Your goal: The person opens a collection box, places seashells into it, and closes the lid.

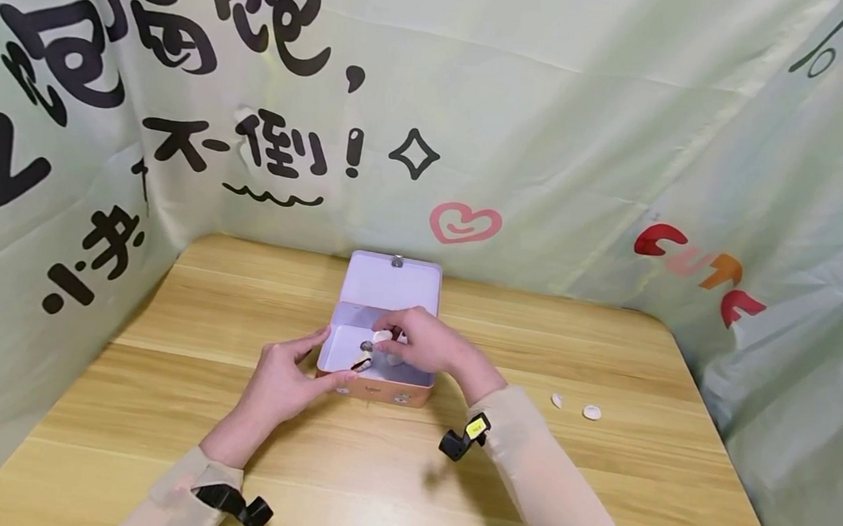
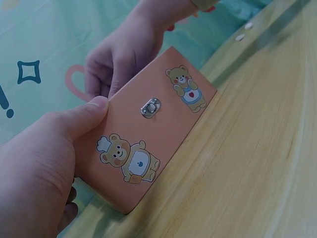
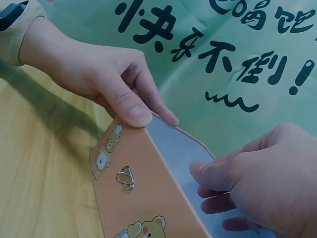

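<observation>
An orange tin box [image 1: 373, 389] with a pale lilac inside stands with its lid [image 1: 390, 283] raised. My left hand [image 1: 279, 380] grips its left end, thumb on the front edge, as the left wrist view also shows on the box [image 2: 143, 144]. My right hand [image 1: 425, 343] reaches inside, a white piece [image 1: 382, 336] between thumb and index finger. Below it in the box lie another pale piece [image 1: 394, 360] and a small dark-edged piece [image 1: 362, 364]. In the right wrist view the right hand [image 3: 262, 178] hides what its fingers hold.
Two small white round pieces [image 1: 591, 412] lie on the wooden table [image 1: 373, 476] to the right of the box. A printed cloth [image 1: 554, 124] hangs behind the table and along its sides.
</observation>
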`<action>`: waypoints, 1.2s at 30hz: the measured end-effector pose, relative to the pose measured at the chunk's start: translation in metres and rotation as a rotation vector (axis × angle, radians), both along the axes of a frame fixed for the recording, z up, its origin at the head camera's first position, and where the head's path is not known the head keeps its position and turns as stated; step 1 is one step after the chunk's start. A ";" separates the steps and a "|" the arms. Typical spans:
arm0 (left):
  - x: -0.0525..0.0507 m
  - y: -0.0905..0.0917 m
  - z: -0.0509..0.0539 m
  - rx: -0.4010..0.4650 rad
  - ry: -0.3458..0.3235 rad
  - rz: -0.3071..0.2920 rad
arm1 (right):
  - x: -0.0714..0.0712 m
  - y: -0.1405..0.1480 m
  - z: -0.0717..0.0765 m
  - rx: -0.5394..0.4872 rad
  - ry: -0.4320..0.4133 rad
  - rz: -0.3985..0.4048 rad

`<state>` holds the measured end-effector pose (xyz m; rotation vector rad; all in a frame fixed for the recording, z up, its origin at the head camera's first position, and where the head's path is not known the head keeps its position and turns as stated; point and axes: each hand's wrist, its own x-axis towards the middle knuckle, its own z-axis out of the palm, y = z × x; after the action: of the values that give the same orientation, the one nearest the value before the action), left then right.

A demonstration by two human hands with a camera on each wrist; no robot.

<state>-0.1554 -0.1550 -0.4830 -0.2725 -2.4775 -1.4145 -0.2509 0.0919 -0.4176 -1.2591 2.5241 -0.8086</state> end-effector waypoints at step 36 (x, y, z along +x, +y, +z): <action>0.000 0.001 -0.001 -0.017 -0.053 0.015 | 0.038 0.097 0.027 -0.202 0.028 -0.197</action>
<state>-0.1557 -0.1542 -0.4841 -0.2216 -2.5291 -1.4132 -0.2124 0.1891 -0.3905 -1.0939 2.6753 -1.1210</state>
